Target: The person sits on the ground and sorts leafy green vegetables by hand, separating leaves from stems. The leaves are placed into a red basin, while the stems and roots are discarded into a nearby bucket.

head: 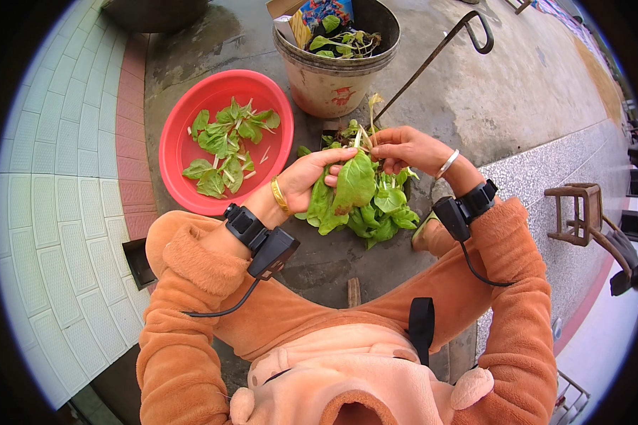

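Between thumb and fingers, my left hand [303,178] grips a leafy green [357,183] by its pale stem; the broad leaf hangs down and has a brownish patch near its tip. My right hand [410,149] pinches a thin, pale stalk beside that stem. A yellowed, wilted leaf [375,101] sticks up just above the right fingertips. Below both hands a heap of leafy greens [388,215] lies at ground level, and the hands partly cover it. To the left, a red plastic basin [173,154] holds several loose leaves [215,141] and cut stem pieces.
A dirty white bucket [324,87] beyond the hands contains wilted greens [345,43] and a printed cardboard box [297,29]. A hooked metal rod [422,69] slants up beside it. A wooden stool [577,212] stands right; a tiled wall [66,159] rises left.
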{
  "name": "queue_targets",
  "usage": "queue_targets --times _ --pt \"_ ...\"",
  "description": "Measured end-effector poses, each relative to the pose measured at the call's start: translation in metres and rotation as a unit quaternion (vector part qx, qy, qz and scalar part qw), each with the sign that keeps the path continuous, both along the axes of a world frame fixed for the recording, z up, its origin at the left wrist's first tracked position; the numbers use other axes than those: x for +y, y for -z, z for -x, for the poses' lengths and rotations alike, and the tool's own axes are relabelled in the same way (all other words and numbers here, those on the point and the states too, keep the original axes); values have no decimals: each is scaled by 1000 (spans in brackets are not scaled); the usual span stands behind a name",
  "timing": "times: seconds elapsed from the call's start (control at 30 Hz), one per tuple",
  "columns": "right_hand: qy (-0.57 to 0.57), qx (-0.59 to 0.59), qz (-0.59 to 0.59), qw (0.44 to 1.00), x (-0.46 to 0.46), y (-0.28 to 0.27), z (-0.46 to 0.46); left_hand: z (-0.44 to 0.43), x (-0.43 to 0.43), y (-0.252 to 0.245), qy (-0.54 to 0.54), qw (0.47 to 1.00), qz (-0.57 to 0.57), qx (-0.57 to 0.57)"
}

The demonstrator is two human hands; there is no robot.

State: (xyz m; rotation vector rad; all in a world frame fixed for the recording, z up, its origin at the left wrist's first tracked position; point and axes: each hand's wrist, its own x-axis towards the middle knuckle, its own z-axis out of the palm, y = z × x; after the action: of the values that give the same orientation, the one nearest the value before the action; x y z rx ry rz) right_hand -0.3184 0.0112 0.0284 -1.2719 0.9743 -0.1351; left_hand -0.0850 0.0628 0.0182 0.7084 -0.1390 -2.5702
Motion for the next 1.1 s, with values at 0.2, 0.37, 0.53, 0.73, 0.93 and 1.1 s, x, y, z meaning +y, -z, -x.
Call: queue_targets --times 0.2,0.37,0.53,0.73,0.93,1.1 --pt "-20 -11 -52 998 2 10 -3 0 1 -2 -11 998 -45 53" --pt "31 -91 -119 988 7 14 -5 1 5 1 12 999 21 -43" --pt "56 -167 -173 969 5 21 -5 2 10 9 26 988 69 -136" --pt "128 -149 -157 968 7 26 -9 3 13 12 37 981 98 -161" --pt "222 -126 -97 962 19 27 -20 2 10 21 -107 984 -44 -135" --pt "286 -143 -84 944 18 25 -20 -12 5 25 -160 982 -69 -67"
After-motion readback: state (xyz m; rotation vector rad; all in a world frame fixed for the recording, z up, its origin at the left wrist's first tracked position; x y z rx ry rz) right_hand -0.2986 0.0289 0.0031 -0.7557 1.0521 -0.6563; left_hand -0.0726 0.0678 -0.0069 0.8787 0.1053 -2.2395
